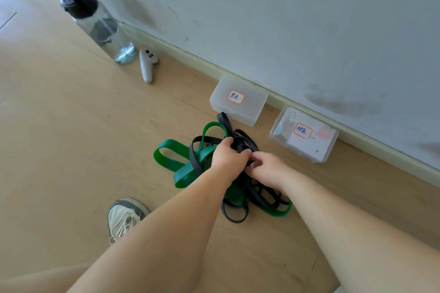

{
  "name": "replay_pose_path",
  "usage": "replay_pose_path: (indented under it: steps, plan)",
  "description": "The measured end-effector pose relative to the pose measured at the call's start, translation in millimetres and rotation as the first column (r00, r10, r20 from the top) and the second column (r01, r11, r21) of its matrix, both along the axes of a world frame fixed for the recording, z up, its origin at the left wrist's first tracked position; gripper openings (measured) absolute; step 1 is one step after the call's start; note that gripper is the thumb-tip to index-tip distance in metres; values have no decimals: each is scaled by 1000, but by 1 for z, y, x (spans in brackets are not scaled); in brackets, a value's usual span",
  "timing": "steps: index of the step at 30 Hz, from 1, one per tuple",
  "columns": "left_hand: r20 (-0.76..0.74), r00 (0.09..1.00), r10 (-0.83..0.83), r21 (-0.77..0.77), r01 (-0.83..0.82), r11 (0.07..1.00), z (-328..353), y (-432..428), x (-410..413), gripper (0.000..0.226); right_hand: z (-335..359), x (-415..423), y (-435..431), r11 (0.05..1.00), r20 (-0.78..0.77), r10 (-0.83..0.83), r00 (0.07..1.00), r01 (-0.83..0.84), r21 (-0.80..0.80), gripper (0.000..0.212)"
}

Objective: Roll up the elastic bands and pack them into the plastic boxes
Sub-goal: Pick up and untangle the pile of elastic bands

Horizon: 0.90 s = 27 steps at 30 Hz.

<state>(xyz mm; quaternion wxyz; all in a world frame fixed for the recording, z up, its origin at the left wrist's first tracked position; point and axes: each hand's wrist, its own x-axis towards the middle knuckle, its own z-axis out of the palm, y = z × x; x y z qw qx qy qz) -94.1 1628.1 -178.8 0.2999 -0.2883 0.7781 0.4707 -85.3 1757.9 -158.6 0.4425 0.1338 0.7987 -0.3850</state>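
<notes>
A tangled heap of elastic bands lies on the wooden floor: wide green bands (183, 175) and narrow black bands (258, 194). My left hand (227, 156) grips a bunch of black band at the top of the heap. My right hand (267, 167) pinches black band strands just beside it, fingers curled. Two closed translucent plastic boxes stand by the skirting board: one (238, 100) with a red-framed label, close behind the heap, and a second labelled box (303, 135) to its right. A black loop end (222, 118) reaches toward the first box.
A clear water bottle (100, 24) with a black lid stands at the back left by the wall. A white handheld controller (146, 64) lies beside it. My shoe (125, 217) is on the floor at the lower left. The grey wall (285, 19) runs behind the boxes.
</notes>
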Motion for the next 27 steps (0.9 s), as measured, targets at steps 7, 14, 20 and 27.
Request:
replay_pose_path:
  steps: [7, 14, 20, 27]
  plan:
    - [159, 943, -291, 212, 256, 943, 34, -6, -10, 13, 21, -15, 9, 999, -40, -43, 998, 44, 31, 57]
    - [37, 907, -420, -233, 417, 879, 22, -33, -18, 24, 24, -23, 19, 934, 94, 261, 961, -276, 225, 40]
    - [20, 834, -552, -204, 543, 814, -21, -13, -14, 50, -2, -28, 8, 977, -77, 94, 993, -77, 199, 58]
    - [-181, 902, -391, -459, 274, 845, -44, -2, -20, 21, -20, -9, 7, 999, 22, -46, 999, 46, 20, 70]
